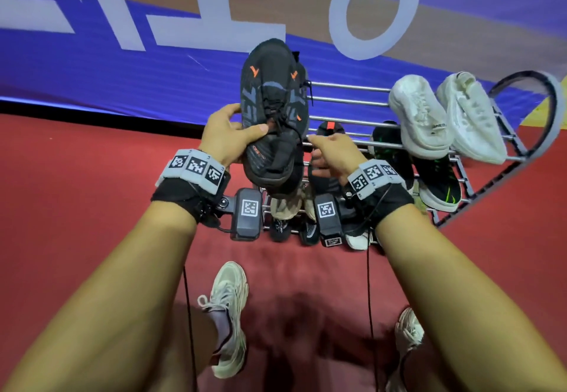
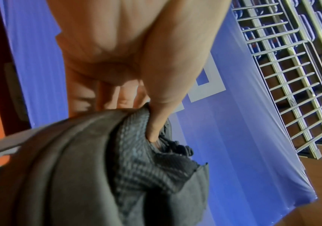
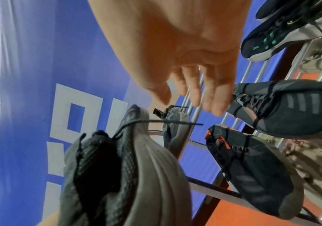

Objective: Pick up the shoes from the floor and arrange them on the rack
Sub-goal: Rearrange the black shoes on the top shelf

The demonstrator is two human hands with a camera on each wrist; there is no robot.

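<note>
My left hand [image 1: 241,129] grips a black knit shoe with orange marks [image 1: 273,109] by its side and holds it heel-down above the left end of the metal shoe rack [image 1: 346,101]. In the left wrist view the left hand's [image 2: 137,91] thumb presses into the shoe's collar [image 2: 141,165]. My right hand [image 1: 329,151] hovers just right of the shoe over the rack bars, fingers relaxed and holding nothing. From the right wrist, that hand [image 3: 193,94] hangs loose above the held shoe [image 3: 117,175]. A second dark shoe [image 3: 175,122] shows just beyond it.
Two white shoes [image 1: 420,115] lie on the top shelf at the right. Black-and-green shoes [image 1: 438,183] and black striped shoes [image 3: 291,110] sit on a lower shelf, beige ones [image 1: 285,207] below. A blue banner [image 1: 122,69] backs the rack. My feet [image 1: 227,315] stand on red carpet.
</note>
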